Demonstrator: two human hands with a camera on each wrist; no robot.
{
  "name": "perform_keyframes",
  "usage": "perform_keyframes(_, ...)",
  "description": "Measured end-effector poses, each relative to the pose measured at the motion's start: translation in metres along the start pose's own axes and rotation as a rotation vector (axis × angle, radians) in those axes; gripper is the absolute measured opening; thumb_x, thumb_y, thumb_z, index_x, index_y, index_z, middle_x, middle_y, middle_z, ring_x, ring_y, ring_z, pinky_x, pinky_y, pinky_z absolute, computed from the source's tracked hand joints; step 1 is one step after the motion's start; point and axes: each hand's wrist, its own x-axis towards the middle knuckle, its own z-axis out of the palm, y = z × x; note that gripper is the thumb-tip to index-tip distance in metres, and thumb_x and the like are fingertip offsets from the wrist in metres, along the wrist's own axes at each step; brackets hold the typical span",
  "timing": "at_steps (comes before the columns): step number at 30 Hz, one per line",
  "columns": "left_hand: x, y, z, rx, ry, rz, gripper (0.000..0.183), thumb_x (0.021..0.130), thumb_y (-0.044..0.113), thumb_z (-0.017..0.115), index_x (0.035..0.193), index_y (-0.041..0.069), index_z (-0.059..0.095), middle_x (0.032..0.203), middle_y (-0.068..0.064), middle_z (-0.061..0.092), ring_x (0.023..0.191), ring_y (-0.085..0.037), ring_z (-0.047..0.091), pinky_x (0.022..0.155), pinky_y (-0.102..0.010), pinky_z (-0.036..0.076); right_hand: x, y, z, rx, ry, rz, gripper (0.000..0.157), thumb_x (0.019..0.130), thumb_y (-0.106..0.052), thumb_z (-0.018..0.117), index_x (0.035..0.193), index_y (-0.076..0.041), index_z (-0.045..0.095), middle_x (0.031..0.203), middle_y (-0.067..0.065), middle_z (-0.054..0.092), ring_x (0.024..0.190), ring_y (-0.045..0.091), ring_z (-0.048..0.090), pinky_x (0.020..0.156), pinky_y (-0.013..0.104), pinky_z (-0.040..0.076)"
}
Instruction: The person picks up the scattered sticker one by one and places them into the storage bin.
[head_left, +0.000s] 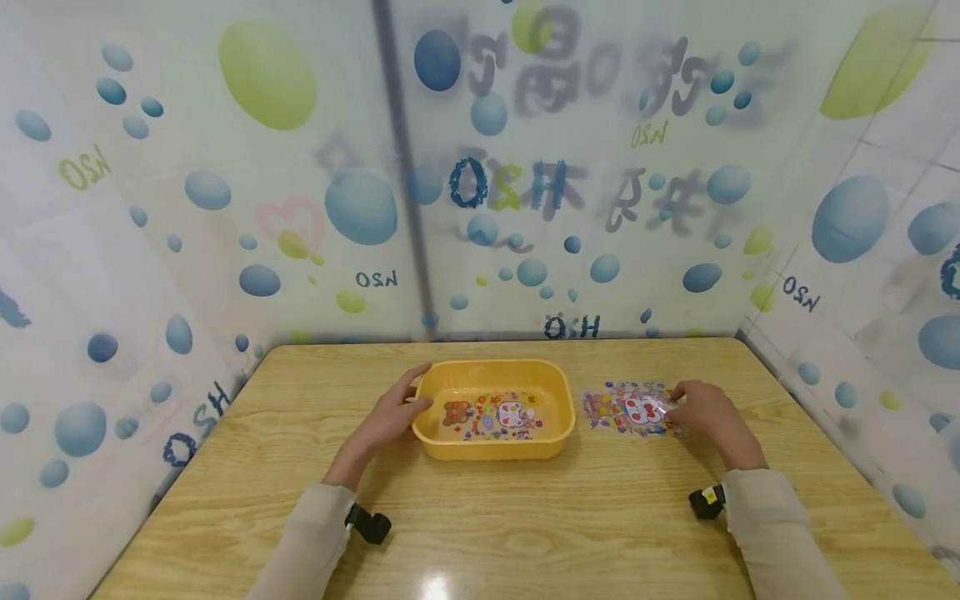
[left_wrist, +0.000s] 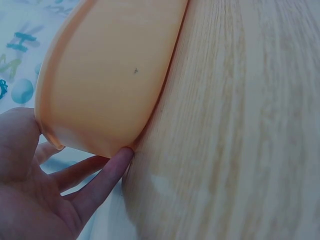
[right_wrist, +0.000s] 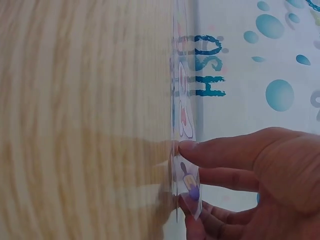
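A yellow plastic basin (head_left: 491, 450) stands on the table. My left hand (head_left: 392, 414) grips its left end, with the thumb over the rim and the fingers against the outer wall. In the left wrist view a fingertip (left_wrist: 122, 154) touches the basin's wall (left_wrist: 117, 80) low down, close to the tabletop. Cartoon stickers with a bear and a white kitten (head_left: 510, 414) lie inside the basin. To the right, my right hand (head_left: 708, 414) pinches the right edge of a clear sticker sheet (head_left: 630, 408) printed with a kitten in a red bow. The right wrist view shows the sheet (right_wrist: 186, 110) edge-on between thumb and fingers.
The wood-grain table (head_left: 510, 525) reaches back to a pale curtain (head_left: 480, 250) printed with blue and green ovals. Similar printed panels stand at both sides. A small black camera is strapped on each wrist.
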Motion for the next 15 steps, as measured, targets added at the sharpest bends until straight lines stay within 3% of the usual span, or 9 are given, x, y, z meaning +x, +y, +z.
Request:
perform_keyframes(8,0.0006,-0.0047,0.0007,0.016,0.017,-0.002,0.057,0.099,0.027,0.052,0.150,0.033,0.029,0.143,-0.018,0.043,0.122,-0.035,0.050,0.081,-0.038,0.055,-0.0041,-0.0010,-0.0014,0.084,0.014,0.073,0.050,0.082,-0.020,0.072,0.118,0.010,0.053,0.118,0.033,0.055,0.095,0.039,0.052,0.085,0.053,0.045)
perform_keyframes(15,0.0012,-0.0048,0.0015,-0.003,0.013,-0.004,0.056,0.099,0.028,0.052,0.149,0.037,0.029,0.143,-0.017,0.043,0.122,-0.034,0.051,0.081,-0.037,0.056,-0.0068,-0.0016,-0.0041,0.186,0.023,0.094,0.050,0.084,-0.012,0.063,0.126,0.009,0.045,0.124,0.035,0.048,0.094,0.039,0.046,0.083,0.050,0.043)
